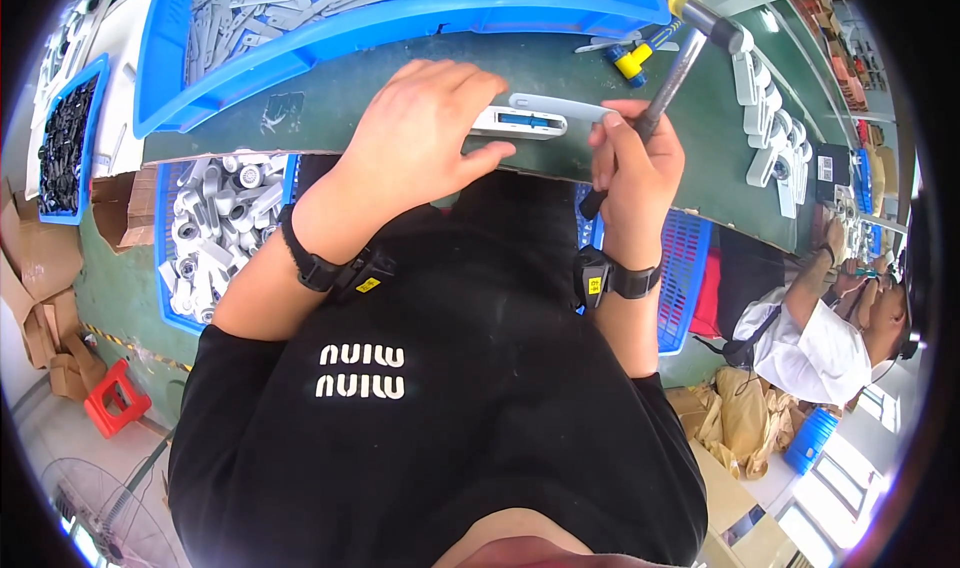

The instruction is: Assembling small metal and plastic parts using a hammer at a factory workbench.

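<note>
My left hand (425,133) is closed over the near end of a white plastic housing (548,131) lying at the bench's front edge. A blue insert (525,120) shows in the housing's slot; the other end is hidden under my palm. My right hand (640,158) pinches the end of a thin grey plastic strip (565,105) between thumb and forefinger. The strip lies along the housing's far side. Wrapped in the same hand's other fingers is the dark grip of a hammer (683,68), its yellow and black head raised up and to the right.
A blue bin (450,18) of grey strips spans the back. Behind my right hand lies a yellow-and-blue mallet (630,65). White parts (770,118) line the bench's right side. Blue crates (180,308) sit below. A black-parts tray (65,138) stands left; a co-worker (810,338) is right.
</note>
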A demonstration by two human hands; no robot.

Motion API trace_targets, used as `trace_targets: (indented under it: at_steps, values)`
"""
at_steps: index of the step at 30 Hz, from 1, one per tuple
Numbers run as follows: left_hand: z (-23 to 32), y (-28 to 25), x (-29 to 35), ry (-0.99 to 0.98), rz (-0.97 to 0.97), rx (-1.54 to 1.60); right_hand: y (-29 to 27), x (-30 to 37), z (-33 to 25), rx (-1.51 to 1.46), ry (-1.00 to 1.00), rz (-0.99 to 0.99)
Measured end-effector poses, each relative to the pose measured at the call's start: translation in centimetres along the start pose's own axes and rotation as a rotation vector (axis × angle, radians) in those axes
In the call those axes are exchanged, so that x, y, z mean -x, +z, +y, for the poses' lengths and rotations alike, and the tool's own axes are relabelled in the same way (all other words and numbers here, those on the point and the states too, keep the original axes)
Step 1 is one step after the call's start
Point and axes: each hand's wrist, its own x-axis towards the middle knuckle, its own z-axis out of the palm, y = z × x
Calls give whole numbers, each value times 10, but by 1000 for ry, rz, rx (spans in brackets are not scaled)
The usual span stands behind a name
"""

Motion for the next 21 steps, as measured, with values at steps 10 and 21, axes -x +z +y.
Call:
trace_targets:
  at_steps: [10, 21]
  values:
    - [-5, -3, -4, -231, -135, 45, 17, 2, 1, 199, 92, -113]
    - [-17, 12, 8, 81, 94, 56, 10, -6, -2, 330, 169, -173]
